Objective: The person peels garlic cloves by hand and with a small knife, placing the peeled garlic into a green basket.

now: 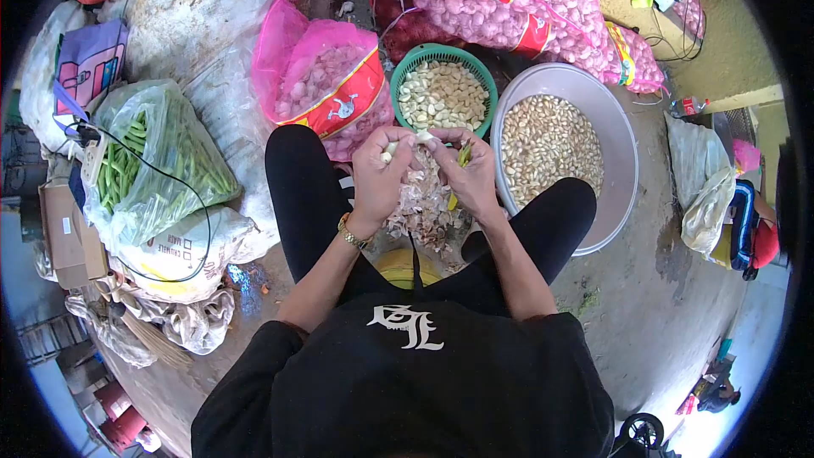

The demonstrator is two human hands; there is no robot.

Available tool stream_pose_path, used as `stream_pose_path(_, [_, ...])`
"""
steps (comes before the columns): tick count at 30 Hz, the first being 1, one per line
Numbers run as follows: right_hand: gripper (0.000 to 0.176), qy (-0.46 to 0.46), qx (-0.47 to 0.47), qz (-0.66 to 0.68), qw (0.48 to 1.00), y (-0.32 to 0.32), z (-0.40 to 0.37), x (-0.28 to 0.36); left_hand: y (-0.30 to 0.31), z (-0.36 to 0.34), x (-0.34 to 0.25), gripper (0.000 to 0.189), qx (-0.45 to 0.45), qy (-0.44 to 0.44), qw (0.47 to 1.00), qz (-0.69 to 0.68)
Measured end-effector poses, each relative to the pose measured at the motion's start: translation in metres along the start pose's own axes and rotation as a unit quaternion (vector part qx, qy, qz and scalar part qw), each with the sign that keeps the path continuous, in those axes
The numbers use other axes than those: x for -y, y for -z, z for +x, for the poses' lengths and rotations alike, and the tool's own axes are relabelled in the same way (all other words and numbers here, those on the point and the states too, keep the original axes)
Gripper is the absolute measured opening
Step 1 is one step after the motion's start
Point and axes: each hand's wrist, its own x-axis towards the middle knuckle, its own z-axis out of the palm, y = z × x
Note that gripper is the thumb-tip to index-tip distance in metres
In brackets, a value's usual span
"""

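Note:
My left hand is closed around a few pale garlic cloves. Its fingertips meet those of my right hand at one whitish garlic clove, pinched between them. Something yellow and thin is also held in my right hand, mostly hidden by the fingers. Below both hands lies a heap of papery garlic skins. Just beyond the fingers stands a green basket of peeled cloves. To its right, a large pale basin contains many cloves, apparently in water.
An open pink mesh sack of garlic stands front left, and full garlic sacks are stacked at the back. On the left are a plastic bag of green beans and white sacks. A yellow container sits between my legs.

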Motion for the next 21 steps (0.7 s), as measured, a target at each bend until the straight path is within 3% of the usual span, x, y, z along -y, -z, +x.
stream_pose_path(1, [0.016, 0.000, 0.000, 0.001, 1.000, -0.001, 0.000, 0.001, 0.001, 0.001, 0.002, 0.011, 0.000, 0.000, 1.000, 0.001])
stream_pose_path(3, [0.016, -0.009, -0.014, 0.029, 0.999, -0.003, 0.000, 0.003, 0.004, 0.005, 0.008, 0.014, 0.019, 0.089, 0.985, -0.149])
stream_pose_path(6, [0.016, -0.018, -0.021, 0.062, 0.998, -0.005, -0.002, 0.006, 0.002, 0.005, 0.013, 0.014, 0.006, 0.130, 0.957, -0.260])
stream_pose_path(10, [0.016, -0.008, -0.017, 0.032, 0.999, -0.001, -0.002, 0.001, -0.004, 0.003, 0.010, 0.019, -0.015, 0.147, 0.950, -0.275])
stream_pose_path(12, [0.016, 0.083, -0.034, -0.076, 0.993, 0.000, 0.001, -0.001, -0.004, 0.002, 0.005, 0.024, -0.011, 0.082, 0.974, -0.211])
stream_pose_path(16, [0.016, 0.111, -0.007, -0.120, 0.987, -0.002, -0.002, 0.012, 0.003, 0.007, 0.009, 0.027, 0.022, 0.076, 0.988, -0.133])
stream_pose_path(18, [0.015, 0.119, -0.025, -0.116, 0.986, -0.004, -0.002, 0.014, 0.005, 0.008, 0.008, 0.024, 0.034, -0.005, 0.999, 0.011])
stream_pose_path(21, [0.017, 0.144, -0.030, -0.117, 0.982, -0.001, -0.001, 0.008, 0.006, 0.007, 0.010, 0.021, 0.030, -0.030, 0.998, 0.036])
